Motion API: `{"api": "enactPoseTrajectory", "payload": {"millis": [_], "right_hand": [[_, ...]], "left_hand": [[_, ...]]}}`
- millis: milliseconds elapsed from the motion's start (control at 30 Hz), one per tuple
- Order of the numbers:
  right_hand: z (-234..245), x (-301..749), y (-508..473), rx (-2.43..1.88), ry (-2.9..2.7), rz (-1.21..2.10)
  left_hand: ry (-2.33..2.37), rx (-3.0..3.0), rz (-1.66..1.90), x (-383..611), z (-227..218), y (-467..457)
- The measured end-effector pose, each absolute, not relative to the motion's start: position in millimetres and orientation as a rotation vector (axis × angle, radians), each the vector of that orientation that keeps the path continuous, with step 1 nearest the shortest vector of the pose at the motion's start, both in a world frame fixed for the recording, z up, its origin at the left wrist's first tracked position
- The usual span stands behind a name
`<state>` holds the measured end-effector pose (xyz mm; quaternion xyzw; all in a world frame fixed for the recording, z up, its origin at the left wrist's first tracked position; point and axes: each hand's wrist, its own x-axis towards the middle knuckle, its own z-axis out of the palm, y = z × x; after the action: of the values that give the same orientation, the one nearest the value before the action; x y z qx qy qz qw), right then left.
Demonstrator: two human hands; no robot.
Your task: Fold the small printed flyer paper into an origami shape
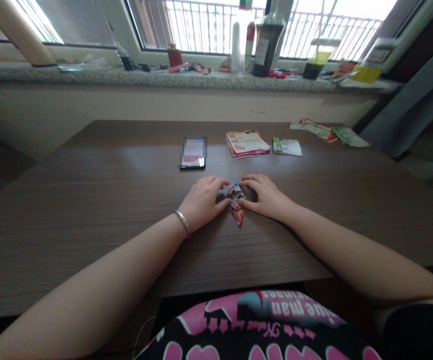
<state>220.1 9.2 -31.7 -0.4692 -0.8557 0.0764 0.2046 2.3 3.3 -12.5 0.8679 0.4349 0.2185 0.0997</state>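
A small piece of colourful printed paper (239, 216), folded to a narrow pointed diamond, lies on the brown table with one tip toward me. My left hand (203, 200), with a silver bracelet at the wrist, has its thumb and fingertips on the paper's left edge. From the other side, my right hand (267, 195) grips the right edge between thumb and index finger. Both hands rest low over the tabletop, fingers curved in toward the paper. The fingertips partly cover its edges.
Beyond my hands lie a phone (193, 152), a stack of printed cards (247, 143) and a smaller card pile (287, 147). Paper strips (317, 130) and a green packet (350, 137) sit at the back right. Bottles, including a dark one (267, 47), line the windowsill (208, 81).
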Motion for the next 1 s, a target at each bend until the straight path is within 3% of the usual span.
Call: {"api": "enactPoseTrajectory", "payload": {"millis": [567,1000], "right_hand": [[-35,221,16,-1.057,-2.29,0.455],[-28,220,16,-0.946,-2.351,0.462]], "left_hand": [[1.252,2.419,0.709,5,-17,12],[1.071,2.589,0.726,2,-27,18]]}}
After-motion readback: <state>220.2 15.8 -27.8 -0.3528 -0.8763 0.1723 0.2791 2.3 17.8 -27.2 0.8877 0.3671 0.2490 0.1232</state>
